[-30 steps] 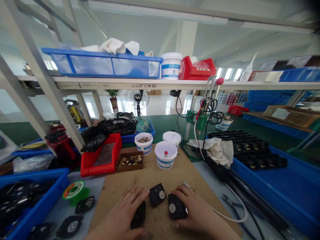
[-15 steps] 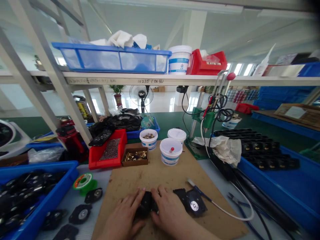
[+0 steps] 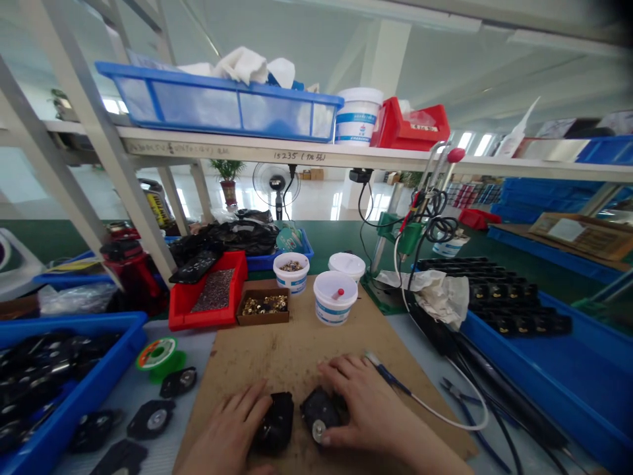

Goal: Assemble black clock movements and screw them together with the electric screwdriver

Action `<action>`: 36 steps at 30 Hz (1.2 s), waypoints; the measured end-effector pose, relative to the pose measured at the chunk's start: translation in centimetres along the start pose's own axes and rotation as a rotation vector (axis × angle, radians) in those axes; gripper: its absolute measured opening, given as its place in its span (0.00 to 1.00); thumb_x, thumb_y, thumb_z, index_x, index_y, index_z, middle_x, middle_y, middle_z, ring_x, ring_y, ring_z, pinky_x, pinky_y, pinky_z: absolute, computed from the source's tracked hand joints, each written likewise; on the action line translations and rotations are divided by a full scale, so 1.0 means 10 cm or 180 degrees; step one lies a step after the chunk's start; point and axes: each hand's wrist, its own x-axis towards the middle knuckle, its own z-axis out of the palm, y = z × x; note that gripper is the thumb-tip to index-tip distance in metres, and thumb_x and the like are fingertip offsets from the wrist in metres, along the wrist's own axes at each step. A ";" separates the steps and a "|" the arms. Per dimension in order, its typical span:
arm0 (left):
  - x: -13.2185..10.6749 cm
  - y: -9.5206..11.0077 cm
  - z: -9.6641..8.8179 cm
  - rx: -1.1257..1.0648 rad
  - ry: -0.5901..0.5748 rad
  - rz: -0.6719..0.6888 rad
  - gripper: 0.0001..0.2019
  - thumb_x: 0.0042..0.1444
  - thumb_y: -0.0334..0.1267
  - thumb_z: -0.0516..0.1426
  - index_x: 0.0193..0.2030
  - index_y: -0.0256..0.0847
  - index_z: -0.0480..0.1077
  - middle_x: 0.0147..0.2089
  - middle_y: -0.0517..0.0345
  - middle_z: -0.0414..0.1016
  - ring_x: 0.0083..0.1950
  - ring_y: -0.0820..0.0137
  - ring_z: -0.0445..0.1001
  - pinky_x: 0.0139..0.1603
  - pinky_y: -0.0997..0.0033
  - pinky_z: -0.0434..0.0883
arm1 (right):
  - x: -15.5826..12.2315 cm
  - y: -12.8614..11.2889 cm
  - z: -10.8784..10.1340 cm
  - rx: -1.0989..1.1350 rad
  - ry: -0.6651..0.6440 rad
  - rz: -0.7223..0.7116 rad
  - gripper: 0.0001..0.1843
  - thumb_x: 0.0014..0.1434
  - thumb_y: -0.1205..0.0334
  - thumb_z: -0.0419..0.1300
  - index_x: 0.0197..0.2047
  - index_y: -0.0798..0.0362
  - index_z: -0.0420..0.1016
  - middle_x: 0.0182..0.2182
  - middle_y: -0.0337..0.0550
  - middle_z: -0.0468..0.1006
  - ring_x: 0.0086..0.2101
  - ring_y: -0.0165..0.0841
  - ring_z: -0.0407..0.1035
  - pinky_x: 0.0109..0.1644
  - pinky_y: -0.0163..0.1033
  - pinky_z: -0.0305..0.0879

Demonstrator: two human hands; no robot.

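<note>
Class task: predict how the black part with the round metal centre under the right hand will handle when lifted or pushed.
The black moulded part with a metal centre is probably stiff, as it seems to keep its shape under the right hand. Its angular outline suggests it would slide rather than roll. The metal centre may make it fairly heavy for its size.

The one camera rides on the person's head, facing forward and tilted down over the workbench surface [image 3: 202, 349]. Up close, the left hand [image 3: 225, 425] and right hand [image 3: 368, 402] sit along the bottom edge, with the brown work board [image 3: 297, 349] just ahead. Higher up, a white shelf [image 3: 247, 150] crosses the view, and a pedestal fan [image 3: 275, 185] stands well beyond it.
</note>
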 end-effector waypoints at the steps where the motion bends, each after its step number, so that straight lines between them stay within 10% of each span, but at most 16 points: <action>1: -0.01 0.02 0.00 -0.0034 -0.0024 -0.0069 0.43 0.44 0.48 0.65 0.67 0.44 0.59 0.74 0.49 0.47 0.73 0.51 0.50 0.71 0.48 0.49 | -0.03 0.09 -0.03 -0.0018 -0.0041 0.0049 0.55 0.40 0.36 0.70 0.67 0.48 0.59 0.60 0.52 0.66 0.58 0.52 0.56 0.63 0.58 0.47; 5: 0.02 0.15 0.01 -0.0092 0.0046 -0.0164 0.47 0.43 0.44 0.66 0.70 0.44 0.51 0.74 0.53 0.47 0.74 0.53 0.47 0.72 0.50 0.46 | -0.12 0.33 0.00 0.0023 -0.0144 0.0113 0.56 0.37 0.43 0.74 0.67 0.49 0.59 0.62 0.52 0.64 0.60 0.53 0.55 0.65 0.57 0.43; 12: 0.07 0.24 0.09 -0.0129 0.0229 -0.0189 0.37 0.42 0.45 0.66 0.61 0.35 0.68 0.62 0.42 0.71 0.63 0.50 0.66 0.68 0.51 0.57 | -0.16 0.23 0.25 0.0136 0.0122 0.0013 0.35 0.39 0.45 0.74 0.48 0.51 0.72 0.50 0.46 0.72 0.50 0.45 0.64 0.58 0.46 0.56; 17: 0.04 0.25 0.08 -0.0088 0.0284 -0.0173 0.39 0.38 0.46 0.69 0.59 0.37 0.70 0.61 0.43 0.72 0.63 0.49 0.65 0.68 0.49 0.55 | -0.06 0.11 0.17 0.0138 0.0041 -0.0351 0.51 0.40 0.42 0.73 0.64 0.46 0.61 0.60 0.46 0.66 0.57 0.47 0.59 0.64 0.49 0.48; 25: -0.18 -0.27 0.12 0.0106 0.0302 -0.0565 0.49 0.39 0.45 0.66 0.69 0.31 0.55 0.71 0.40 0.57 0.70 0.50 0.57 0.70 0.53 0.54 | 0.11 -0.12 0.22 -0.0126 0.0046 -0.0215 0.35 0.39 0.41 0.73 0.44 0.57 0.73 0.43 0.53 0.76 0.45 0.51 0.67 0.54 0.55 0.59; 31: -0.25 -0.52 0.20 -0.0215 0.0421 -0.0201 0.35 0.44 0.34 0.58 0.64 0.38 0.64 0.66 0.48 0.67 0.67 0.54 0.64 0.69 0.56 0.59 | 0.03 -0.14 0.26 -0.0089 0.0004 -0.0255 0.40 0.39 0.38 0.72 0.50 0.54 0.73 0.46 0.50 0.76 0.48 0.49 0.66 0.57 0.55 0.57; 36: -0.28 -0.55 0.21 -0.0261 0.0303 -0.0050 0.43 0.45 0.39 0.62 0.69 0.41 0.54 0.73 0.48 0.53 0.72 0.53 0.53 0.71 0.48 0.52 | -0.19 0.24 0.09 -0.0128 -0.0093 -0.0040 0.59 0.37 0.41 0.73 0.68 0.54 0.57 0.62 0.54 0.63 0.60 0.53 0.55 0.65 0.56 0.45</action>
